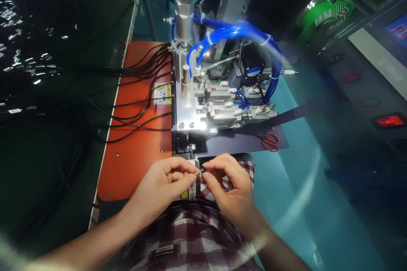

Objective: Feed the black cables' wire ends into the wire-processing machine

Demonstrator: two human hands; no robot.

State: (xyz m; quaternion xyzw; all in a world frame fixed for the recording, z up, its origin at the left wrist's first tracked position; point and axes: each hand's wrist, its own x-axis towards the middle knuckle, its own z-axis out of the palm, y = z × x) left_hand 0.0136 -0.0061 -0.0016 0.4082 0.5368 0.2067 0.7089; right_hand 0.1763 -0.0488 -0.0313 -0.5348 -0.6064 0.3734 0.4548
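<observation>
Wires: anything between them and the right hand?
Nothing visible. The wires stick out from the left hand's pinch, right by the right hand's fingertips; contact there can't be told. The machine stands beyond both hands, not between.

Machine block (190,112) bare metal, smooth, shiny; hoses (233,33) glossy blue plastic. Orange plate (135,167) smooth, low sheen. Checked garment (190,228) matt woven cloth; fine wires (199,172) look plastic-coated.
</observation>
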